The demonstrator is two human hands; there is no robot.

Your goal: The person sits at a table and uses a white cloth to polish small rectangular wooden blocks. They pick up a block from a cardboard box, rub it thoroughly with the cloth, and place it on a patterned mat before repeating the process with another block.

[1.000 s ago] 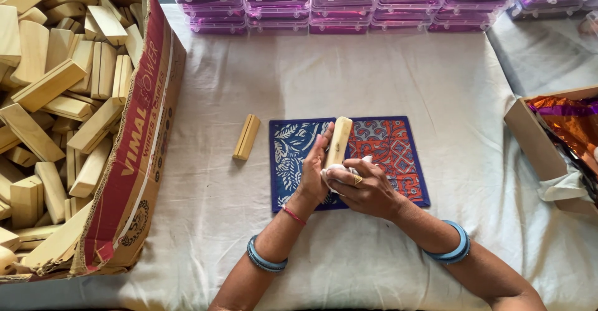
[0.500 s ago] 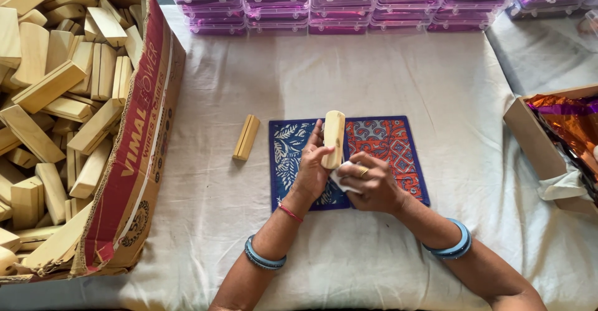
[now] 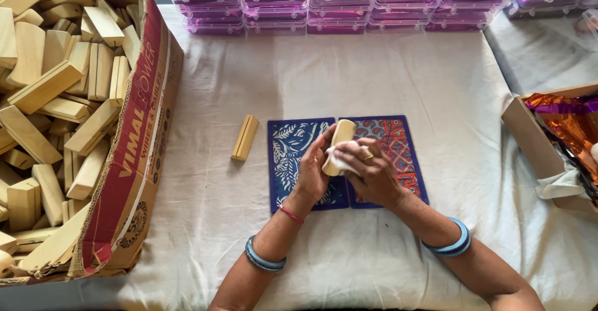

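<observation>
My left hand (image 3: 313, 169) grips a pale wooden block (image 3: 341, 134) and holds it upright above two patterned cards. My right hand (image 3: 369, 173) presses a small white cloth (image 3: 342, 156) against the lower part of that block. Below the hands lie a blue card with a white leaf pattern (image 3: 289, 155) and an orange and blue patterned card (image 3: 398, 146), side by side on the white tablecloth (image 3: 374, 80). Another wooden block (image 3: 245, 137) lies flat on the cloth, left of the blue card.
A large open cardboard box (image 3: 134, 161) full of several wooden blocks fills the left side. Rows of purple-tinted clear plastic cases (image 3: 349, 0) line the far edge. At the right stands a smaller cardboard box (image 3: 529, 136) holding shiny orange and purple foil.
The block has tilted and dropped slightly lower in my hands. My right hand with the cloth has shifted along the block, rubbing it.
</observation>
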